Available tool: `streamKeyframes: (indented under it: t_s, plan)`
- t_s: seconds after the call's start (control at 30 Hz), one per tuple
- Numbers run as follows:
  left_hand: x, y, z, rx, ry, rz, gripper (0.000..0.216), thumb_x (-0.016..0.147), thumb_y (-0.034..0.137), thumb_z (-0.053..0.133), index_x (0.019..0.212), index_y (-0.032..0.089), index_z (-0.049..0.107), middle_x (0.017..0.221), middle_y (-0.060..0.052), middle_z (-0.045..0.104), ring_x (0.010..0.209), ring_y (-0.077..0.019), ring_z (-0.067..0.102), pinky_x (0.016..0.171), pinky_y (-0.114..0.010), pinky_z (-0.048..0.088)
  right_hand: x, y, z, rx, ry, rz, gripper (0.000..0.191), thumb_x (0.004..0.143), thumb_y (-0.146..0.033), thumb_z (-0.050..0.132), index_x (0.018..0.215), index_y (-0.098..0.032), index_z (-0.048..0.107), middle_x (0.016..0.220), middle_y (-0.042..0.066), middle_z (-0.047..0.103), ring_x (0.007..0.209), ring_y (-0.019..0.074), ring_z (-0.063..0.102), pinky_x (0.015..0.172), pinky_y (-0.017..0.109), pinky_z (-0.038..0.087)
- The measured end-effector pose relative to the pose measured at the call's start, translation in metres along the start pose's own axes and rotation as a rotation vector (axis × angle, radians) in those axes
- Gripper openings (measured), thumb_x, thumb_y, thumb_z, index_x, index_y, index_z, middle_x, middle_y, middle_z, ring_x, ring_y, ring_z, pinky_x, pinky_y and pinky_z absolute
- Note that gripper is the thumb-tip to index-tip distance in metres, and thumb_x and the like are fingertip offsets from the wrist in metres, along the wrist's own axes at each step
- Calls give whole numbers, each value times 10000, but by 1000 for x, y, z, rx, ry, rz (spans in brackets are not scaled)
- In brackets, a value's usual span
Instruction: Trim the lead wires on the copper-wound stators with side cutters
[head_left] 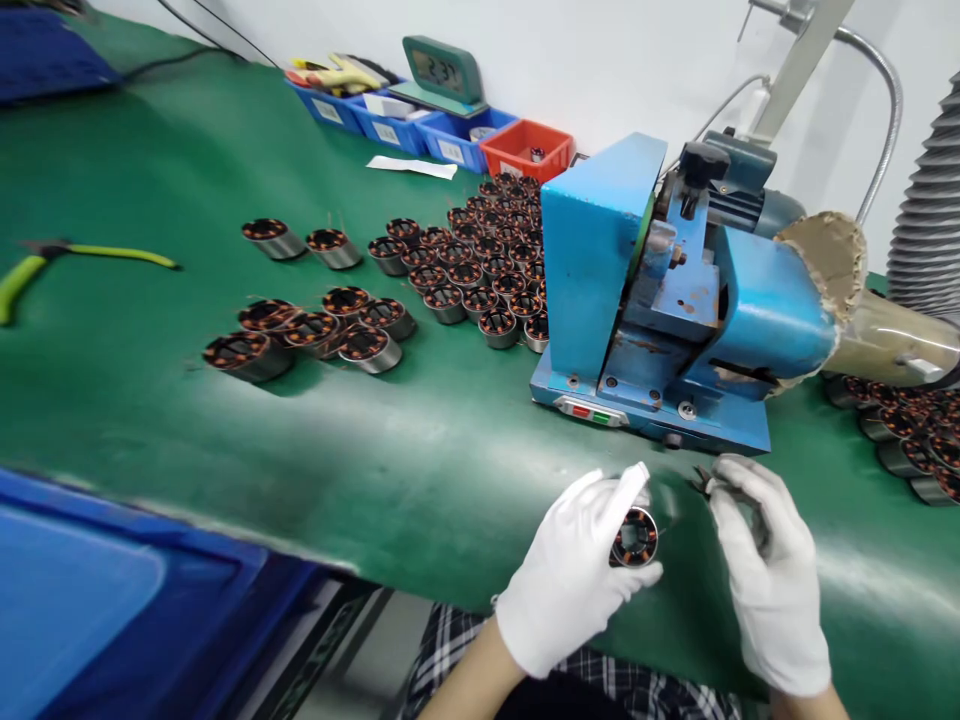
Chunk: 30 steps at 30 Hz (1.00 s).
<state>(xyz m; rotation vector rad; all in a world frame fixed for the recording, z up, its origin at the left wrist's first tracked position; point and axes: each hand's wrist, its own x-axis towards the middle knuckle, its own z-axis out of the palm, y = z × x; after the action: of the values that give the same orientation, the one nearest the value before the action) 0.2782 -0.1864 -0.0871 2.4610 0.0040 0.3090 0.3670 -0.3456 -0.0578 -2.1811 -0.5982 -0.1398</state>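
My left hand [574, 565], in a white glove, is closed around a motor stator [636, 538], a metal ring with copper windings. Its open end faces up toward me. My right hand [769, 570], also gloved in white, is closed to the right of it, apart from the stator. A small dark pointed thing [701, 480] sticks out at its fingertips; the rest is hidden by the fingers, so its kind is unclear. Both hands are over the green table [420, 480], in front of a blue machine [592, 270] with red and green buttons.
Many stators [465, 250] stand left of the machine, with a looser group [322, 330] nearer me. More stators [911, 430] stand at right. Green-handled cutters [52, 255] lie at far left. Blue bins [390, 125], a red bin [529, 148] and a clock [442, 72] line the wall.
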Motion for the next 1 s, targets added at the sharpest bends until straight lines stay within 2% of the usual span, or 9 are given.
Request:
streamKeyframes:
  t_s: [0.13, 0.23, 0.33, 0.43, 0.53, 0.63, 0.83, 0.93, 1.0]
  plan:
    - [1, -1, -1, -29, 22, 53, 790, 729, 305, 700, 1369, 176, 254, 1220, -104, 596, 1132, -259, 544, 1017, -455, 411, -5, -13, 6, -11, -329, -54, 187, 844, -245, 539, 1013, -289, 605, 1327, 62, 441, 1213, 261, 438, 989, 455, 372]
    - [1, -3, -1, -40, 9, 69, 764, 740, 254, 682, 1375, 194, 261, 1224, -87, 587, 1120, -233, 549, 1044, -451, 382, -3, -18, 20, 8, -438, -32, 176, 825, -218, 564, 974, -282, 632, 1237, 54, 526, 1137, 253, 489, 978, 452, 361]
    - [1, -3, 1, -38, 7, 83, 806, 731, 283, 702, 1385, 216, 235, 1193, -77, 602, 1091, -224, 563, 1053, -459, 363, 1, -15, 29, 139, -370, 37, 100, 825, -219, 570, 823, -255, 664, 987, 31, 640, 931, 207, 585, 863, 362, 436]
    - [1, -1, 2, -26, 25, 55, 881, 711, 314, 717, 1396, 196, 175, 1186, -112, 600, 1086, -266, 562, 1000, -481, 408, -2, -9, 27, 204, -281, 97, 118, 833, -222, 555, 754, -230, 642, 852, 24, 664, 827, 190, 606, 804, 327, 465]
    - [1, 3, 2, -49, 23, -57, 903, 703, 328, 710, 1394, 170, 150, 1107, -115, 619, 1080, -291, 554, 958, -485, 442, -12, -4, 20, 156, -272, 129, 133, 839, -217, 542, 732, -222, 620, 780, 19, 665, 757, 184, 615, 744, 310, 481]
    - [0, 5, 2, -47, 25, -123, 834, 710, 338, 693, 1373, 174, 215, 1036, -94, 631, 1058, -290, 557, 949, -489, 450, -23, 5, 13, -1, -304, 100, 152, 844, -225, 530, 715, -223, 611, 720, 10, 651, 672, 174, 619, 626, 273, 492]
    - [-5, -8, -3, -9, 33, -170, 755, 703, 340, 705, 1330, 181, 315, 1143, -128, 596, 1159, -329, 494, 958, -528, 435, -15, 24, -12, -161, -216, 56, 150, 856, -269, 518, 761, -212, 619, 769, 53, 643, 730, 218, 625, 697, 348, 492]
    - [-7, -14, -7, 33, 4, -167, 782, 667, 376, 732, 1310, 138, 357, 1141, -143, 622, 1172, -340, 490, 972, -516, 432, -5, 10, -20, -165, -176, -84, 106, 866, -290, 533, 864, -233, 622, 880, 60, 645, 810, 215, 616, 740, 360, 491]
    - [-7, -15, -10, 52, 10, -111, 765, 684, 380, 715, 1302, 98, 363, 1155, -168, 620, 1141, -329, 519, 981, -508, 428, -1, -7, -12, -167, -208, -232, 157, 857, -299, 547, 993, -241, 600, 1053, 86, 611, 986, 251, 572, 836, 416, 471]
